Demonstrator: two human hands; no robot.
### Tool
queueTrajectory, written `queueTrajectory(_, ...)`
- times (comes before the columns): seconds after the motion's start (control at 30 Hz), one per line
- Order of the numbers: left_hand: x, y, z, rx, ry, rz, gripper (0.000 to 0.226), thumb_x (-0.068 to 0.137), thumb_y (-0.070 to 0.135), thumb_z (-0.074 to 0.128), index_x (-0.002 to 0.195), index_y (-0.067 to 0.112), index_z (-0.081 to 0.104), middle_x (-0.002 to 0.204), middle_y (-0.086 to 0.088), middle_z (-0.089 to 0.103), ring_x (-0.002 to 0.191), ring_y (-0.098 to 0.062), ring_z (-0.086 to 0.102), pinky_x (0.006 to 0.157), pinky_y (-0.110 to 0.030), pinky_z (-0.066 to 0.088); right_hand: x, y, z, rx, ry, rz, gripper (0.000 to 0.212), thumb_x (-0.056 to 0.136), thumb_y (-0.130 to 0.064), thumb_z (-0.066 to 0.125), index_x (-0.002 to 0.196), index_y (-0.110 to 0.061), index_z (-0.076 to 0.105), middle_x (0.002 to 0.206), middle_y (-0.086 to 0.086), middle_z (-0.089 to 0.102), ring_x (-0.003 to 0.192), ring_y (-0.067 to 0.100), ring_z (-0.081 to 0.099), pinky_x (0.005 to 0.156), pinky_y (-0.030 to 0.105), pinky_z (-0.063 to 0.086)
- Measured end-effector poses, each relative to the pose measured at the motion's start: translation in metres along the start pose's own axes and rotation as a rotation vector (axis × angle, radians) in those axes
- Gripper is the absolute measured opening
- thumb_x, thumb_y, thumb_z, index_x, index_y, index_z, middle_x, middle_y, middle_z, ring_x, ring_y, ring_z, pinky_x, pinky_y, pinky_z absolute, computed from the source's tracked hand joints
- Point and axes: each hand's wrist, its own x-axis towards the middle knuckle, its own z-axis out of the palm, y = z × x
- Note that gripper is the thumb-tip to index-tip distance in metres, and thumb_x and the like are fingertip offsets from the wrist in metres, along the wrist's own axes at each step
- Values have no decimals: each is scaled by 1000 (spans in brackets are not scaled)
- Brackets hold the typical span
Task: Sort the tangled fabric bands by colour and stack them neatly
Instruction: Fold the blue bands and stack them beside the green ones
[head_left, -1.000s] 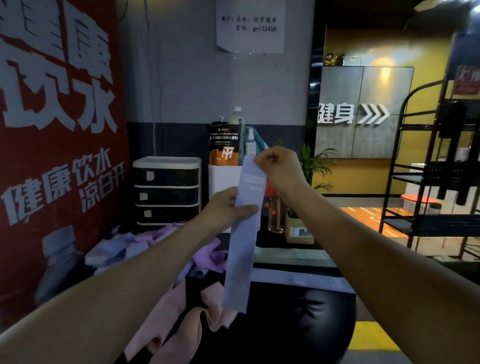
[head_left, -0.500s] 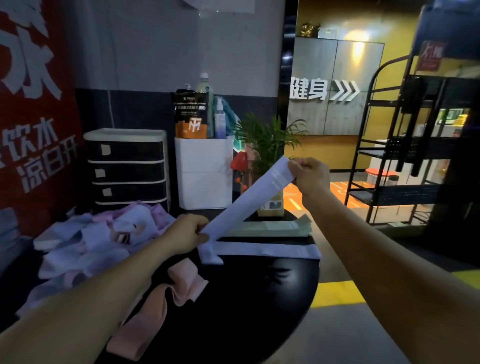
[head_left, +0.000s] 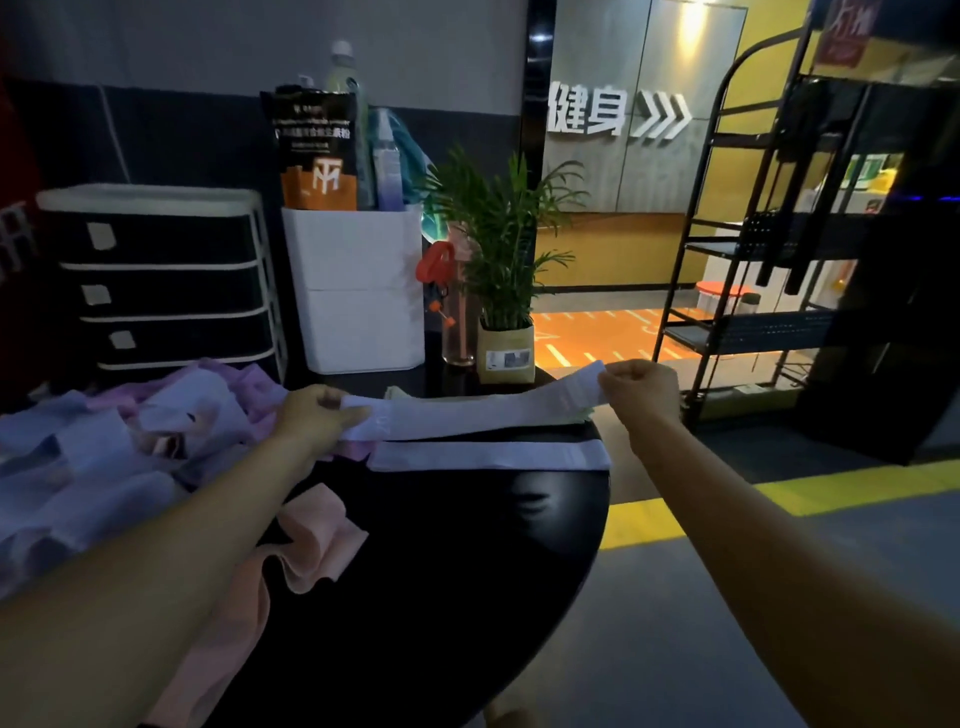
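Stretching a pale lavender band (head_left: 483, 410) between both hands over a black round table (head_left: 467, 561), a person pinches one end in the left hand (head_left: 317, 415) and the other in the right hand (head_left: 641, 389). Just below the fingers, a matching flat band (head_left: 488, 455) lies on the table. Left of the left-hand fingers sits the tangled pile (head_left: 119, 441); a pink band (head_left: 311, 540) lies nearer the wearer.
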Motion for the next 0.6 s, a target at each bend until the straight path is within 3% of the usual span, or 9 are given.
queueTrajectory(0.07, 2, -3, 11, 10, 72, 39, 14, 81, 12, 71, 85, 11, 58, 77, -6, 54, 64, -22, 53, 50, -25, 48, 2, 15, 3, -56, 8, 33, 11, 86, -10, 61, 95, -6, 68, 93, 8, 62, 88, 24, 56, 85, 39, 48)
queueTrajectory(0.2, 12, -11, 25, 97, 170, 91, 24, 78, 10, 74, 97, -2, 64, 85, -16, 61, 85, -31, 60, 73, -31, 44, 2, 40, 8, -90, -3, 83, 17, 86, -8, 62, 101, -2, 69, 93, 13, 64, 82, 24, 56, 74, 31, 45)
queueTrajectory(0.37, 18, -22, 40, 156, 194, 137, 20, 75, 10, 77, 87, 0, 65, 89, -20, 68, 88, -35, 64, 79, -38, 50, 7, 55, 15, -148, 29, 106, 17, 87, -3, 59, 101, 2, 68, 105, 19, 67, 84, 23, 55, 71, 24, 37)
queueTrajectory(0.5, 18, -26, 50, 179, 161, 126, 23, 76, 8, 75, 92, -3, 64, 84, -14, 62, 81, -26, 58, 74, -28, 41, 7, 63, 17, -220, 46, 80, 20, 88, -1, 56, 104, 4, 68, 109, 21, 66, 103, 33, 59, 82, 31, 44)
queueTrajectory(0.6, 18, -28, 52, 188, 126, 136, 24, 77, 6, 75, 95, -5, 63, 84, -9, 58, 80, -19, 53, 71, -24, 36, 3, 68, 21, -325, 61, 46, 21, 87, 5, 50, 97, 9, 68, 104, 27, 66, 102, 39, 59, 87, 38, 46)
